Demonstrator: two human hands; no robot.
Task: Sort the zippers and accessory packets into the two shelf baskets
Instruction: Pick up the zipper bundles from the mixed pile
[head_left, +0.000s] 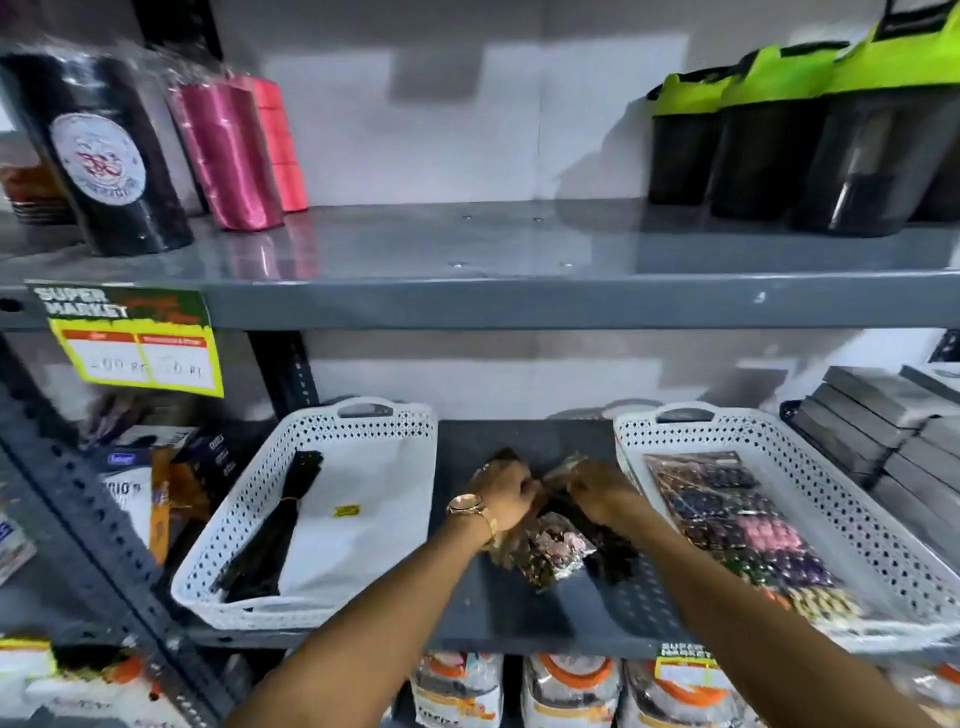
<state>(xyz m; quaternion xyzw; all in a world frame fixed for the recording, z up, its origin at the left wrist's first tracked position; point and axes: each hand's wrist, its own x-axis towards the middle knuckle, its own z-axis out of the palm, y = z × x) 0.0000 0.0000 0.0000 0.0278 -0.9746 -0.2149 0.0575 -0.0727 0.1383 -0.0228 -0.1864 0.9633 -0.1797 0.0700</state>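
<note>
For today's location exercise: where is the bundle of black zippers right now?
In the head view, the bundle of black zippers lies along the left side of the left white basket, left of both hands and the pile of packets.

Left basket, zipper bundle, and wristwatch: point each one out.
left basket (358, 410): head view, back rim by the handle.
zipper bundle (270, 535): head view, middle of the black bundle.
wristwatch (466, 504): head view, watch face.

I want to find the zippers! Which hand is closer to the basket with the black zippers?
Left. The left hand is just right of that basket with zippers; the right hand is farther right.
</note>
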